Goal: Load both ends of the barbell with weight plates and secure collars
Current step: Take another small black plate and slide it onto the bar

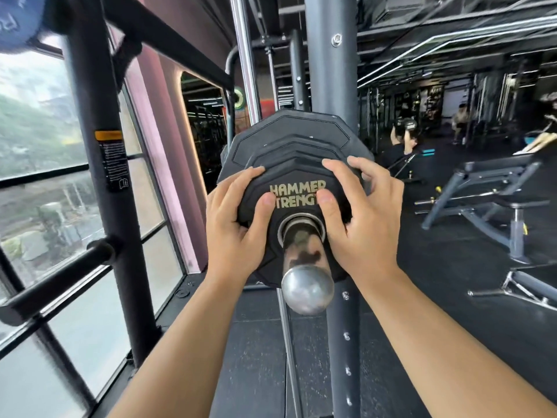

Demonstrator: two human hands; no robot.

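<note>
Small weight plate (297, 188), centre of frame, threaded on the chrome barbell sleeve (306, 267), which runs toward lower centre. The plate is rubber-coated, rigid and probably dense. It should slide stiffly on the steel and would drop hard if it slipped. The best purchase is the faceted rim, taken on opposite sides. Left hand (235, 224) and right hand (361, 218) sit apart, each clamped on that rim, fingers curled over the edge and thumbs pressed on the lettered face. Larger plates (289, 137) stand directly behind; whether the small one sits flush against them is hard to tell. No collar shows. A rack upright (328, 55) rises beyond, with a bench (488, 188) at right.
</note>
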